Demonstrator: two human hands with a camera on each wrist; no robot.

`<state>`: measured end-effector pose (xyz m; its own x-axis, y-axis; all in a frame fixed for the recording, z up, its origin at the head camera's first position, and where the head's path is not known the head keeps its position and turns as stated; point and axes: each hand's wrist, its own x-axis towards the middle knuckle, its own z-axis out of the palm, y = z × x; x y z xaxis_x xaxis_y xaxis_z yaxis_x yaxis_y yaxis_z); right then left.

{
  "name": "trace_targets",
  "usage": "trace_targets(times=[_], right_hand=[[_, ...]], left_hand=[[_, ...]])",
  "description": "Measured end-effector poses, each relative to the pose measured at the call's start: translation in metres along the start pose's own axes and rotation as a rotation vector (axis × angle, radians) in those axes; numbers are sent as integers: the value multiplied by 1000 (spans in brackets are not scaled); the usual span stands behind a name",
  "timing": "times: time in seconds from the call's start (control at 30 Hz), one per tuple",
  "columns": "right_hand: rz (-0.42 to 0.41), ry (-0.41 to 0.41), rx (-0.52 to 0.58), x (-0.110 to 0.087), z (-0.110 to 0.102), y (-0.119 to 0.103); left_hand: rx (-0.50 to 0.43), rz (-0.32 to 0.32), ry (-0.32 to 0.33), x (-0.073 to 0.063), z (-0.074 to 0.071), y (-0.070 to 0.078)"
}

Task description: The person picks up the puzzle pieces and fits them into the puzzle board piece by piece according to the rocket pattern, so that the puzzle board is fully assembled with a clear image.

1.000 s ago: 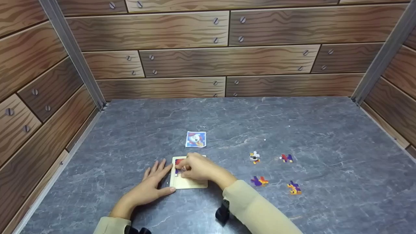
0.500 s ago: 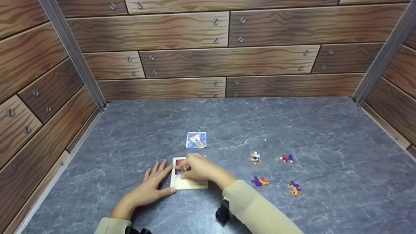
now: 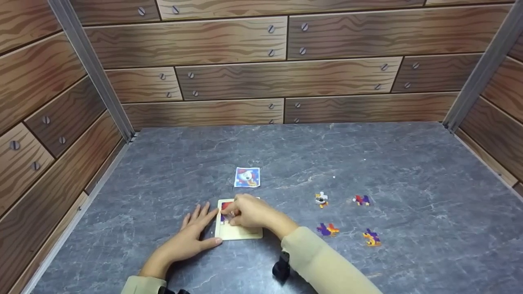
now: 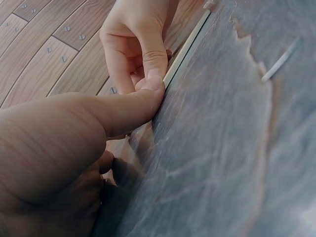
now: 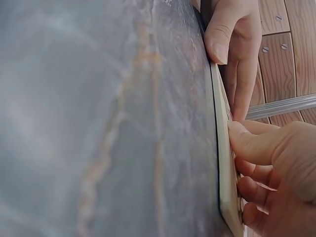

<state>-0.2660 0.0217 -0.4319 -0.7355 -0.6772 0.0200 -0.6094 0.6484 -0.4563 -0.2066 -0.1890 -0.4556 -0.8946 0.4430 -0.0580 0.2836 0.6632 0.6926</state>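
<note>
The left hand (image 3: 191,236) is lying with fingers apart, its index finger and thumb touching the left edge of the wooden jigsaw tray (image 3: 241,234) on the marbled tabletop (image 3: 408,163). The right hand (image 3: 254,212) is bending over coloured pieces (image 3: 222,219) inside it — whether it is pinching one, I cannot tell. A picture card (image 3: 247,177) is lying beyond; four loose jigsaw pieces (image 3: 328,229) are lying rightward.

Head cam high, facing forward-down over grey marbled tabletop (image 3: 196,155); wrist cams low, close, sharing cream square board (image 5: 224,148) edge-on.
</note>
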Motion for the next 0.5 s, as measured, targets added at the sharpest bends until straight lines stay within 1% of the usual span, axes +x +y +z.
trace_targets(times=[0.17,0.5], right_hand=[[12,27,72,1,1,1],[3,89,128,-3,2,1]], left_hand=[[2,2,0,0,0,-1],[5,-5,6,1,1,0]])
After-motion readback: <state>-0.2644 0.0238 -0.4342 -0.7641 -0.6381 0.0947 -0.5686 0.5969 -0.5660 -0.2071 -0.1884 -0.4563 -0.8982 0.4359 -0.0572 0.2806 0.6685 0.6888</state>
